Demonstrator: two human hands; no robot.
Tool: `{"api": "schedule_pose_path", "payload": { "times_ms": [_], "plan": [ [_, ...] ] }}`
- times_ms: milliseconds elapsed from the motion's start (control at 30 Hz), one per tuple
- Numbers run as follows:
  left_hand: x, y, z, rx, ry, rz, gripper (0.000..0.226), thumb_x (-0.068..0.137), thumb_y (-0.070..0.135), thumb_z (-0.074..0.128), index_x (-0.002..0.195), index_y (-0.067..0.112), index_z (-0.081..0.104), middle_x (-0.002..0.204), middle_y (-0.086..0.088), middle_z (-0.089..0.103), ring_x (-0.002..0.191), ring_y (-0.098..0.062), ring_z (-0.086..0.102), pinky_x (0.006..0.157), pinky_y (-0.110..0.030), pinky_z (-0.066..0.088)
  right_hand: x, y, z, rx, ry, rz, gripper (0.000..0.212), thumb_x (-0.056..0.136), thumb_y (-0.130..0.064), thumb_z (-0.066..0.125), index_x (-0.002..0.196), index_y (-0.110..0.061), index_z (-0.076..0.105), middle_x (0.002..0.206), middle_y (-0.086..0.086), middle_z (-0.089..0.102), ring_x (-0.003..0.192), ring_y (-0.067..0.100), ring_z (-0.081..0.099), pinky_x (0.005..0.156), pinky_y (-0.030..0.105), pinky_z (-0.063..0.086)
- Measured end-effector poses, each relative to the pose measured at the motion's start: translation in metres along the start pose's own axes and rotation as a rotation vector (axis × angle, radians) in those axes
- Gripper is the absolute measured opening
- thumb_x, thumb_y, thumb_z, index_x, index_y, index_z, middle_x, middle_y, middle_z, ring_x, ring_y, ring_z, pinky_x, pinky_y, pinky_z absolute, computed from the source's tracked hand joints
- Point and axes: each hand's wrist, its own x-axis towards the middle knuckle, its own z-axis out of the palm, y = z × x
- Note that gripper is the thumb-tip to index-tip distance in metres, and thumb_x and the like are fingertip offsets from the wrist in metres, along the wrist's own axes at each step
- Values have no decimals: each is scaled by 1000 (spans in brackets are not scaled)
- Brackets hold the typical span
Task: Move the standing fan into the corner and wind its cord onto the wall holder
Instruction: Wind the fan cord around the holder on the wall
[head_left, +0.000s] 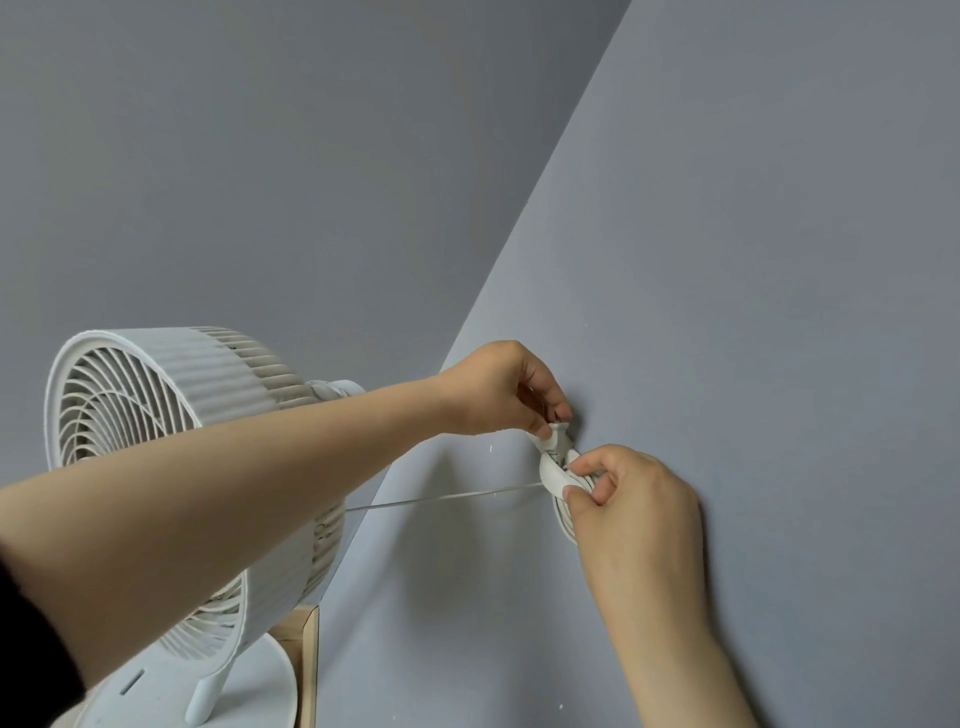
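We have the fan (171, 467) in the corner at 8 o'clock; both grips, left hand (498, 387) and right hand (631, 499), pinch cord (558, 475) coils on the wall holder (560, 434), 1 taut strand left.

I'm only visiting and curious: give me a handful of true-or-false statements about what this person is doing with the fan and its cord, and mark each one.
1. Both hands are at the wall holder. True.
2. The fan lies flat on its side. False: it stands upright on its round base.
3. A stretch of cord runs taut from the fan toward the holder. True.
4. The right hand is empty. False: it pinches the coiled cord.
5. The left hand grips the fan's grille. False: it is at the top of the holder.
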Motion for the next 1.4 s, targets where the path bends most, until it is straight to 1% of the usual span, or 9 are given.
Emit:
{"api": "schedule_pose_path", "payload": {
  "times_ms": [100,233,267,400,533,800,1133,1233,1400],
  "plan": [
    [-1,3,4,12,21,8,27,73,-4,76,98,8,74,96,-10,75,85,-20,71,88,-36,56,-3,3,-2,60,32,10,17,81,-11,70,96,-18,69,79,-2,63,75,20,59,68,27,43],
    [-3,2,13,-57,76,-13,32,73,-2,74,97,20,74,99,-6,73,89,-22,71,82,-54,56,-8,7,-3,129,80,25,15,78,-7,69,89,-16,66,75,-1,64,73,24,63,68,34,51],
    [-3,3,14,-96,89,-26,33,74,-1,74,98,21,72,100,-3,72,90,-22,71,84,-53,56,-9,7,-3,143,85,31,15,78,-7,68,88,-17,66,75,0,64,73,24,64,69,35,52],
    [-4,9,16,-213,111,-68,30,77,-6,72,103,10,69,94,0,69,91,-19,70,89,-30,56,-15,9,-5,199,97,51,15,78,-7,67,85,-19,63,76,-1,65,73,22,64,68,32,51],
    [-8,10,24,-380,119,-103,25,81,-11,65,100,4,69,88,-5,69,84,-15,67,87,-24,56,-21,11,-8,247,102,52,21,78,-7,68,79,-25,57,77,-3,66,71,17,66,66,29,51],
    [-25,6,18,-537,43,-157,22,84,-12,61,99,2,68,94,-10,71,88,-17,69,85,-23,57,-21,9,-5,264,98,37,20,79,-9,67,78,-26,55,77,-5,65,73,19,65,70,37,54],
    [-22,0,33,-635,147,-298,21,89,6,61,109,1,65,113,-17,69,107,-28,66,101,-41,50,-21,12,-7,292,71,34,14,80,-9,65,89,-20,64,81,-3,66,77,19,66,73,37,54],
    [-23,-1,34,-669,177,-318,22,90,7,60,112,2,64,118,-19,67,110,-30,65,99,-38,51,-21,13,-7,294,64,30,16,80,-10,65,93,-19,66,84,-4,67,77,18,66,74,35,54],
    [-25,-5,33,-659,198,-333,26,89,10,63,113,1,64,115,-19,67,95,-21,65,92,-31,55,-22,15,-8,308,65,32,18,80,-10,66,95,-18,66,85,-3,67,77,17,66,73,33,54]
  ]
}}
